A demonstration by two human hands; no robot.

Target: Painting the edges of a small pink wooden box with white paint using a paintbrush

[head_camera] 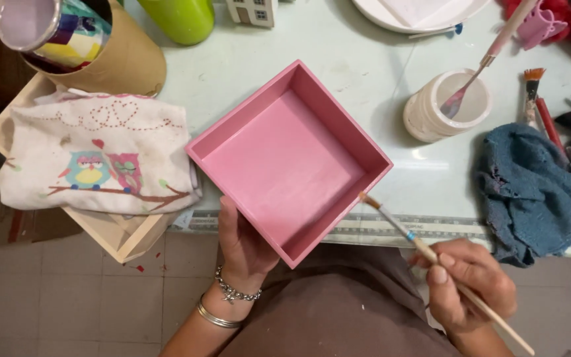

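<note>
The pink square wooden tray [290, 162] sits turned cornerwise on the desk [365, 79], its near corner hanging over the edge. It looks light and stiff, likely wet with paint inside, so the outer wall is the safe place to hold. The left hand [242, 241] cups that near-left wall from below. The right hand [470, 281] pinches a thin paintbrush [424, 250], bristles just beside the right rim.

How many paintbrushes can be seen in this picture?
3. A thin wooden paintbrush in the right hand; a pink-handled brush standing in the white round cup; an orange-bristled brush lying by the blue cloth. More may be hidden.
</note>
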